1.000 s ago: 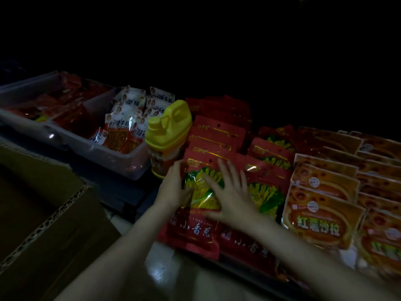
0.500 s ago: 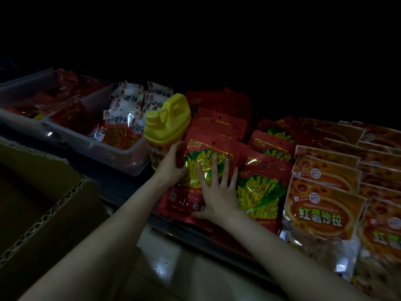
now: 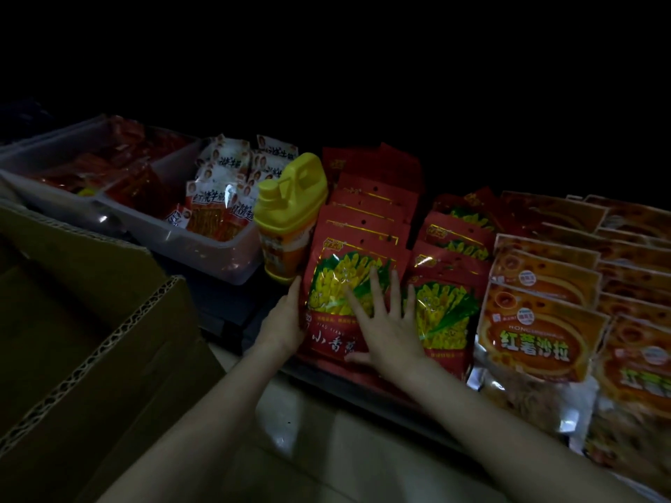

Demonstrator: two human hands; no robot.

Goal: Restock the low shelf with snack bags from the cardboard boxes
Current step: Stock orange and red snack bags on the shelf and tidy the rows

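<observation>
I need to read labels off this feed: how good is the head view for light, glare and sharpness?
Head view: very dim, the upper half black. Light reaches only the shelf front, where the red snack bag under both hands, left hand and right hand, reads clearly. Glare spots sit on the clear plastic bin and the floor tile. The orange bags smear towards the right edge, bent by the wide-angle lens.

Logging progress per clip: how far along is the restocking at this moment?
Done: red bags already stand in rows behind the front red bag, orange bags fill the shelf beside them. In hand: left hand holds that bag's left edge, right hand lies flat on its face. Left: cannot judge; the cardboard box interior is too dark.
</observation>
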